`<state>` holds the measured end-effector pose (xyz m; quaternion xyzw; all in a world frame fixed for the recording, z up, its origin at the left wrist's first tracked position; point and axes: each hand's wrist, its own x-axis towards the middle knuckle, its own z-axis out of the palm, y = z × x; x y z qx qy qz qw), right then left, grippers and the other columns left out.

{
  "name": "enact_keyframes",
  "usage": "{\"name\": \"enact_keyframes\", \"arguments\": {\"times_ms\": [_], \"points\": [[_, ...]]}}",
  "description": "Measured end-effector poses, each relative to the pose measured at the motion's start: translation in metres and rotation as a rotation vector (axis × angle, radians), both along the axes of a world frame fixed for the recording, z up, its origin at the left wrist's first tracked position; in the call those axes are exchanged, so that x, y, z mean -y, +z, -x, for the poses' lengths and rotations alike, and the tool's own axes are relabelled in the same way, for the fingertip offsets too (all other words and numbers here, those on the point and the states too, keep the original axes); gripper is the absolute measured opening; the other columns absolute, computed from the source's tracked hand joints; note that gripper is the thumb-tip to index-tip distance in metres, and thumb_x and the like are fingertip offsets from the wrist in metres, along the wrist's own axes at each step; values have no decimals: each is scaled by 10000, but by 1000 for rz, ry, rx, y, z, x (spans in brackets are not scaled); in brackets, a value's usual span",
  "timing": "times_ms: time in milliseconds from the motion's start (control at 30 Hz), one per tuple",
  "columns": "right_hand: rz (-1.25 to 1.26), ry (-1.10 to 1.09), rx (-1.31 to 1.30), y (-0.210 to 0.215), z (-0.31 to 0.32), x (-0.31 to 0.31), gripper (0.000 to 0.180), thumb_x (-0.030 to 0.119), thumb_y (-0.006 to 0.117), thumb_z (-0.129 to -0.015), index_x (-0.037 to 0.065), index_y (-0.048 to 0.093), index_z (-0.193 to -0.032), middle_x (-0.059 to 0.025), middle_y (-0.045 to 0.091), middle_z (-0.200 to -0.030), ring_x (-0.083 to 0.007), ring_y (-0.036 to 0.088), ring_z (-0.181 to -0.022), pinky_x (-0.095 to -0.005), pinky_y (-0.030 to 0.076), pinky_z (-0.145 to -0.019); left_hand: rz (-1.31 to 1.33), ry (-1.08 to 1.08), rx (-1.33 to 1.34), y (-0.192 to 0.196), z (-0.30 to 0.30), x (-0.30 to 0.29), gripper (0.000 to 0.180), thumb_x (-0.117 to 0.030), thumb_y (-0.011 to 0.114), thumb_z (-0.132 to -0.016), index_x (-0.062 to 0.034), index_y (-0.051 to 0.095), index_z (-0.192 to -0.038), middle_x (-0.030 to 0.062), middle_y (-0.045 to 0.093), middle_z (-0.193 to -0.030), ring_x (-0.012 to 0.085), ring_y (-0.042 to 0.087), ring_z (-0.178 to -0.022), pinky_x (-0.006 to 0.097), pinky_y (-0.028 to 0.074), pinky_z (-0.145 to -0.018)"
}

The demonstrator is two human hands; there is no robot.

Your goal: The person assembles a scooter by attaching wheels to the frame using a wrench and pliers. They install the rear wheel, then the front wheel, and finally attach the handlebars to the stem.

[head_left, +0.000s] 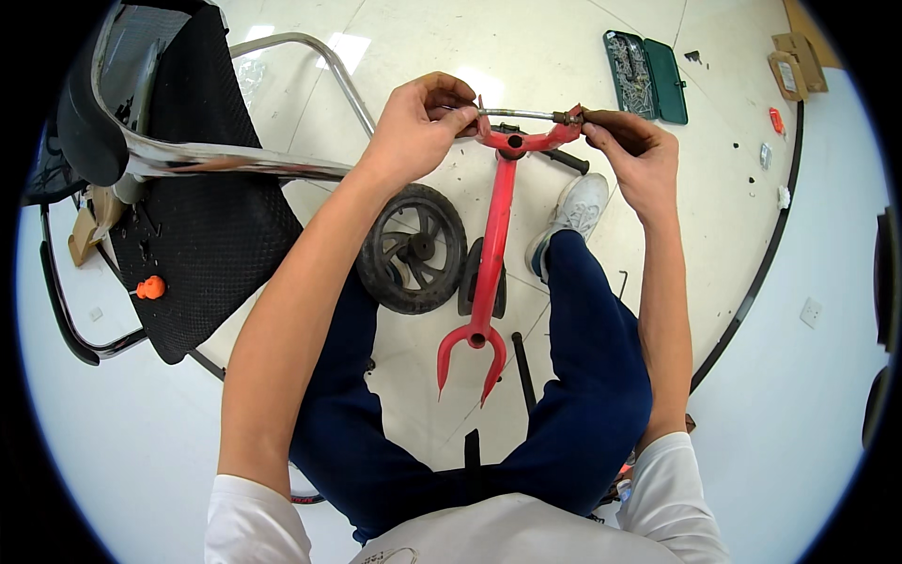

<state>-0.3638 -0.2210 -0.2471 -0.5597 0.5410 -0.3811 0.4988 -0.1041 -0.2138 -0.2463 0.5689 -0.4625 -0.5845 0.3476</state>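
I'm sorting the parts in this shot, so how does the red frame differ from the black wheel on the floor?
The red frame is long and thin, forked at its near end; the black wheel is round with spokes. The frame is held up at its far end by the left hand and right hand, while the wheel rests on the floor untouched. Colours differ: bright red against black. Both sit between the person's knees.

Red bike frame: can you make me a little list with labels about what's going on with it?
Thing: red frame, held up between the knees, fork end pointing down
Left hand: pinches one end of a thin metal rod
Right hand: grips the rod's other end, at the frame's top
Nearby: black wheel on the floor
Farther off: open green tool case
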Motion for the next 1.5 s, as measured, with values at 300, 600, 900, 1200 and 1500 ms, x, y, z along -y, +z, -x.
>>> {"name": "enact_keyframes", "arguments": {"times_ms": [300,600,900,1200,1500], "points": [[180,11,-201,13,-16,-5,248,90,723,-811,-13,710,-1036,-127,724,-1016,-188,704,-875,-294,538,-831,-46,48,-32,-3,-2,-3,170,-46,601,-934,40,583,-1079,117,662,-1001,164,676,-936,282,566,-855],[444,233,-537,12,-41,-1,246,117,728,-799,25,712,-1027,-121,702,-1046,-234,661,-822,-320,527,-805,-135,15,507,-64,-56,-54,273,-225,630,-908,31,659,-997,115,690,-879,196,678,-826,314,538,-708],[365,224,-445,3,-35,7,171,47,683,-842,12,710,-1007,-131,710,-965,-218,660,-772,-300,516,-719,-565,-56,1240,-135,-103,-177,617,-297,744,-736,134,580,-1146,284,642,-1145,343,637,-1088,390,510,-928],[278,210,-450,1,-20,6,182,43,689,-839,-1,709,-1015,-121,719,-922,-191,662,-768,-284,517,-747,-571,44,675,-191,-95,-179,649,-309,797,-675,32,591,-1187,240,673,-1074,335,668,-992,372,523,-858],[120,158,-95,-11,-18,6,209,51,695,-848,-33,700,-1038,-91,720,-900,-130,652,-825,-265,517,-791,-277,-11,935,20,-24,-122,488,-206,700,-700,42,570,-1099,283,665,-940,430,643,-937,457,516,-819]]}}
